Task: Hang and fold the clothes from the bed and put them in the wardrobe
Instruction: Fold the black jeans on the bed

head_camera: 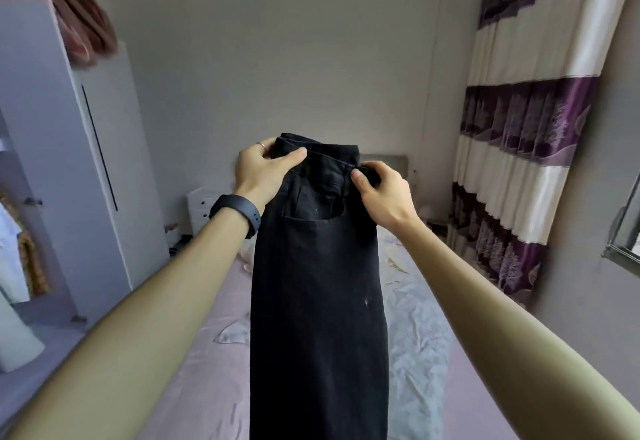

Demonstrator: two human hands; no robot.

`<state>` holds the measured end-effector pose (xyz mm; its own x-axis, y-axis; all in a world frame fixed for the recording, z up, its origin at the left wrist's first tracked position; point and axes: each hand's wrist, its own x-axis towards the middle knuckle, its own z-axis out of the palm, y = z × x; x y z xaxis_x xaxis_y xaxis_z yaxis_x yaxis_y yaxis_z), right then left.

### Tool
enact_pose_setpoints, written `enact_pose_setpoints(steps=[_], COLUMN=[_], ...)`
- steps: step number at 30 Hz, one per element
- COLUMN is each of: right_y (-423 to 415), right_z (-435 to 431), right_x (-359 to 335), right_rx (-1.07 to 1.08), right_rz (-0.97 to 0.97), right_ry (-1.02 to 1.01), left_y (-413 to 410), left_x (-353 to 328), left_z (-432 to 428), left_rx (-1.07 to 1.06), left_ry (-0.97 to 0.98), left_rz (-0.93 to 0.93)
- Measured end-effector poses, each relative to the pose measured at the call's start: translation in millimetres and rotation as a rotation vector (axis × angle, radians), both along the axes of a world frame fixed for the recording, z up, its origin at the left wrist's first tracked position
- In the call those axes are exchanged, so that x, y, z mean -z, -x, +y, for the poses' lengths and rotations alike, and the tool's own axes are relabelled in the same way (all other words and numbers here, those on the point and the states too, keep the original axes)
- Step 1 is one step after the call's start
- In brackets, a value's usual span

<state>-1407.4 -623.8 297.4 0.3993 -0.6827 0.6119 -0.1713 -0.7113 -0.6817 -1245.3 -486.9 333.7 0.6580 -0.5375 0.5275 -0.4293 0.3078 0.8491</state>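
Both hands, left [258,166] and right [381,190], outstretched, pinch black jeans' [317,283] waistband.

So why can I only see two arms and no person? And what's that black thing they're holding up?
The camera sits on the person's head and looks forward and down, so you see only their arms. No machine here, just two bare hands. The left hand, with a dark wristband, and the right hand each pinch the waistband of a pair of black trousers, which hang down over the bed with its pale pink sheet. On the left stands a white wardrobe; on the right hangs a purple and white curtain.
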Motion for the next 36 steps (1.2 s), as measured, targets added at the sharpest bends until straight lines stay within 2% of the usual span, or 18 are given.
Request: enact_pose_setpoints(steps=[5,10,13,17,22,24,26,28,33,36], right_y=[-86,-150,-180,-229,-299,-311,-300,-263,-142,-67], right_z=[-98,-178,-212,-257,-335,-355,-345,-307,-163,-67], right_x=[110,283,365,416,451,484,523,574,675,704], right_rx=[-0.011,-0.050,-0.034,0.063,0.156,0.190,0.190,0.185,0.190,0.252], right_rz=[0.193,0.404,0.428,0.475,0.491,0.581,0.658,0.701,0.807,0.867], right_ry=[-0.095,-0.340,-0.449,-0.406,-0.477,-0.448,-0.484,-0.636,-1.036,-1.154], left_y=[-90,-163,-198,-250,-327,-342,-338,-314,-221,-151], left_x=[123,291,369,425,478,514,555,604,702,741], left_z=[-101,-177,-220,-283,-378,-396,-384,-343,-198,-103], left_rx=[0.026,0.085,0.092,0.090,0.022,0.016,0.059,0.072,-0.045,-0.062], left_ry=[-0.147,-0.409,-0.538,-0.583,-0.642,-0.727,-0.813,-0.920,-1.242,-1.413], left_rz=[0.148,0.360,0.402,0.403,0.320,0.261,0.289,0.365,0.576,0.720])
